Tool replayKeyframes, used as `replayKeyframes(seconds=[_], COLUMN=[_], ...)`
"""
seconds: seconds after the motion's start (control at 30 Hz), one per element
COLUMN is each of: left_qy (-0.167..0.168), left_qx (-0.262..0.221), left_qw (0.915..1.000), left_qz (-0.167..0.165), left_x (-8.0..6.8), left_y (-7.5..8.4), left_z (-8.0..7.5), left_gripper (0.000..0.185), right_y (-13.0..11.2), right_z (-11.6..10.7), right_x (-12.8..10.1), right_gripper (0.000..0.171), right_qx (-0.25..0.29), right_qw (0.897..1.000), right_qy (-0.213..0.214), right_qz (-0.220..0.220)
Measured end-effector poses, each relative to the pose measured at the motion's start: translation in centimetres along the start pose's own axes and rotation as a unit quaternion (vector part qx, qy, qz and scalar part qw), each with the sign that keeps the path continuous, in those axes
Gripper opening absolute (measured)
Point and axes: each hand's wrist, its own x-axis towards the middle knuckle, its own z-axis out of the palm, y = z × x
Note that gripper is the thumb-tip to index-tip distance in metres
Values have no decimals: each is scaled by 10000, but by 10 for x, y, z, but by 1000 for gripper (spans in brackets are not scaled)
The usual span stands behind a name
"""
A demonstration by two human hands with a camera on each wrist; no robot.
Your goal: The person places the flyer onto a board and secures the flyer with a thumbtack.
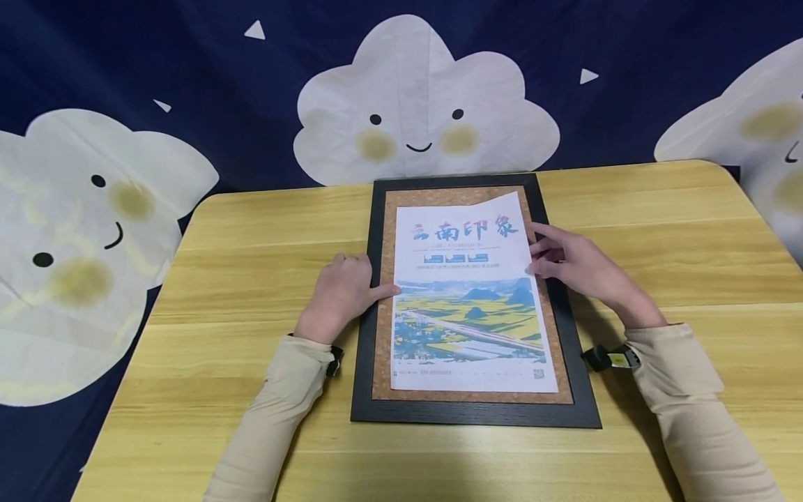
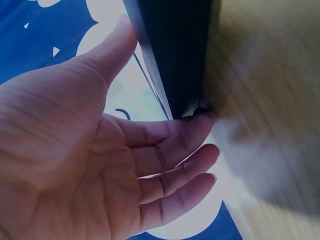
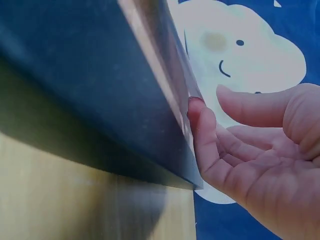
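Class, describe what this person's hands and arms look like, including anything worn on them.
The left hand and right hand are ungloved. The left sleeve and right sleeve are long and beige. A black device shows at the left wrist; a second device, at the right, bears a small yellowish label.

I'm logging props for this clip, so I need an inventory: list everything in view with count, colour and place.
Printed sheet: one, white with yellow, green and blue landscape, on the cork
Cork panel: one, brown, inside the frame
Frame: one, black, flat on the table
Table: one, light wood, before the backdrop
Backdrop: one, dark blue with white clouds and triangles, behind the table
Wrist devices: two, black, one at each wrist
Sleeves: two, beige, one on each arm
Left hand: one, bare, at the frame's left side
Right hand: one, bare, at the frame's right side
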Motion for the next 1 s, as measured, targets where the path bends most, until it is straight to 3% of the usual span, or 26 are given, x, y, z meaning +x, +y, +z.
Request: replayKeyframes(seconds=[0.23,0.53,0.77,1.0], left_qy=[-30,5,115,74], left_qx=[42,38,56,47], left_qw=[10000,10000,9999,10000], left_qz=[-32,-20,40,18], left_x=[1,0,-1,0], left_y=[2,3,3,3], left_z=[0,0,1,2], left_gripper=[70,67,65,65], right_y=[-4,-2,6,10], right_z=[-4,-8,-4,1], right_x=[-3,-4,-1,0], right_gripper=[68,85,101,102], right_qx=[-660,-1465,-1614,-1609], right_qw=[9978,9890,9843,9821], right_qy=[72,-193,-706,-905], right_qz=[9,-94,-104,-379])
